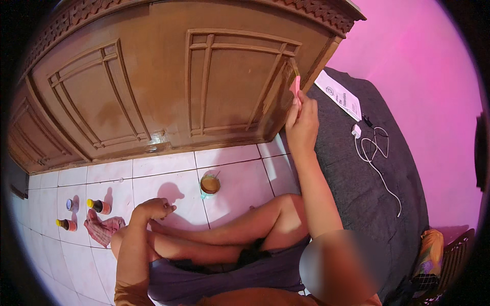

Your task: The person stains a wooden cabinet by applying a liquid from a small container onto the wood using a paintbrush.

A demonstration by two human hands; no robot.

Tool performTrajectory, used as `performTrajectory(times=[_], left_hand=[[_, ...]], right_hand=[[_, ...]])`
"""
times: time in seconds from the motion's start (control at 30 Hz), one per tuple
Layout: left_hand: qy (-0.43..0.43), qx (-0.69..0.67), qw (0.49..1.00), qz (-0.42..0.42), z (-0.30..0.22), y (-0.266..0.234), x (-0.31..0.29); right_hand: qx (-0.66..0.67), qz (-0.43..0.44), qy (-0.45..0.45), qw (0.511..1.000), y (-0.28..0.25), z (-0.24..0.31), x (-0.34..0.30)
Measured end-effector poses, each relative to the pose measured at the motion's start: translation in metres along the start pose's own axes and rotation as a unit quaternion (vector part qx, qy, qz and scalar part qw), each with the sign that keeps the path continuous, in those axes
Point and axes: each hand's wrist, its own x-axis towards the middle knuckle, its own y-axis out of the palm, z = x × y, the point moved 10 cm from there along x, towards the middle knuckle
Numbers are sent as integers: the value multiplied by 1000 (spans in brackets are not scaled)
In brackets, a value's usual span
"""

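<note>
My right hand (303, 122) grips a paintbrush with a pink handle (297, 84). Its bristles touch the right part of a brown wooden cabinet (158, 76), beside the raised trim of a panel. My left hand (155, 208) rests by my bent knee, fingers loosely curled and slightly apart, with nothing visible in it. On the tiles between me and the cabinet stands a light-coloured cup (204, 195) with brown paint in it and a thin stick leaning on its rim.
Left on the tiled floor are two dark bottles with yellow caps (99, 206) (66, 224), a small round container (70, 204) and a crumpled pink cloth (103, 228). A dark grey cushioned surface (352, 173) at right bears a white booklet (338, 95) and a white charger with cable (356, 131).
</note>
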Motion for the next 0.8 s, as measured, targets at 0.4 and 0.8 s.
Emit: performTrajectory(times=[0.4,0.8], left_hand=[[11,-20,1000,-22,5,2,6],[-19,-24,999,-25,-1,-3,-6]], right_hand=[[-14,16,39,999,0,-3,13],[9,15,34,999,7,-1,8]])
